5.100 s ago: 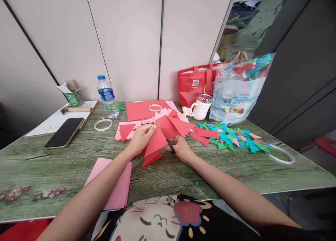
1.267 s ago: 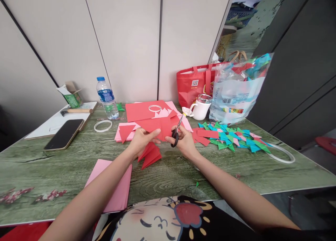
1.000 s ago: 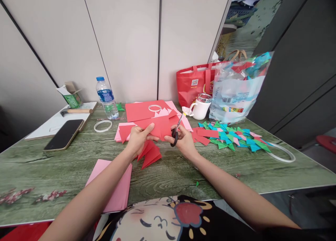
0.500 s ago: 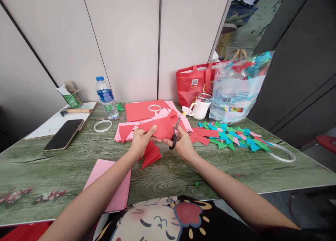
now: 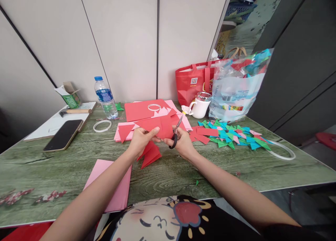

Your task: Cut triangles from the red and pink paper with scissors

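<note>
My left hand pinches a piece of red paper between thumb and fingers, above the middle of the table. In my right hand is a pair of scissors with black handles, its blades pointing up and away beside the paper's right side. The fingers of my right hand also come close to the paper's lower edge; whether they touch it I cannot tell. Cut red pieces lie just below my left hand. Behind the hands are stacked pink sheets and a larger red sheet.
A pile of folded green, blue and pink paper pieces lies right, near a white mug, a plastic bag and a red bag. Left are a water bottle, tape roll, phone and hammer.
The red paper has shifted and turned slightly in my hands, and a fold line now shows. My left thumb has moved a little to the right. The scissors stay in my right hand.
</note>
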Available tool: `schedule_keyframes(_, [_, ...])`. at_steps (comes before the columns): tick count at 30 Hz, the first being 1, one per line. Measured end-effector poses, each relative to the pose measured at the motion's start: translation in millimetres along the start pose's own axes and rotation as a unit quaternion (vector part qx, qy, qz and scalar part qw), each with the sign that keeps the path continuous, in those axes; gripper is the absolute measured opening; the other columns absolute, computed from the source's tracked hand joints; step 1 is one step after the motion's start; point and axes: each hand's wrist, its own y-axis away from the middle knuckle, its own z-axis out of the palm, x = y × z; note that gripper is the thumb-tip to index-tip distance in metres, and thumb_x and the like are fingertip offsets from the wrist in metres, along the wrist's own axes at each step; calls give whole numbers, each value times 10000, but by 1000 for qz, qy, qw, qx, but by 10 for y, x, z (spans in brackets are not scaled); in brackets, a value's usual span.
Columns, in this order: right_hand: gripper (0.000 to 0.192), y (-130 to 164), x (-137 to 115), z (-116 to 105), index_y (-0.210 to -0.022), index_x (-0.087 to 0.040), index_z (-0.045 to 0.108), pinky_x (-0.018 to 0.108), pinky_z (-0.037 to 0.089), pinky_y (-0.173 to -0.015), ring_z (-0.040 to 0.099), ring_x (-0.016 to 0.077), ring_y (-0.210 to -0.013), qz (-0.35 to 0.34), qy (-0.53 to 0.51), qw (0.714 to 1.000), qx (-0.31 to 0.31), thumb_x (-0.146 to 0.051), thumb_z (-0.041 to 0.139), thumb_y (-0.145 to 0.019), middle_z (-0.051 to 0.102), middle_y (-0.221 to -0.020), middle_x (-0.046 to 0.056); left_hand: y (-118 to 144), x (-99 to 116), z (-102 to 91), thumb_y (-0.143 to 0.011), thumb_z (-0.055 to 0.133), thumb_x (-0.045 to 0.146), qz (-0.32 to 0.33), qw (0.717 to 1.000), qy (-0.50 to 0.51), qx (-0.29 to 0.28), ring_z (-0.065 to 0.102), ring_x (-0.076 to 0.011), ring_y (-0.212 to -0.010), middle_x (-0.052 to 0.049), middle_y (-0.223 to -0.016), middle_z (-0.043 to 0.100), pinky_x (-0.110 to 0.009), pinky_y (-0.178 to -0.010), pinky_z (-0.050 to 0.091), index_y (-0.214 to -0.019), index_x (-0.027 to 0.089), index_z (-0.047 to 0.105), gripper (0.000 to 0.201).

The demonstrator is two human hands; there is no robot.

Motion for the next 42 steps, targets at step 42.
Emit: schedule_keyframes(42, [405,77,-32,26,-878,-156,577,286,422,-704,554,143,-697,92,1,973,-214,-378,755,-590,576,-716,-10,28,173,-10,-758,591,319,46,995,-87,13,621,-147,-464,-82,-569,684,-241,-502,505,-649,75,645,272])
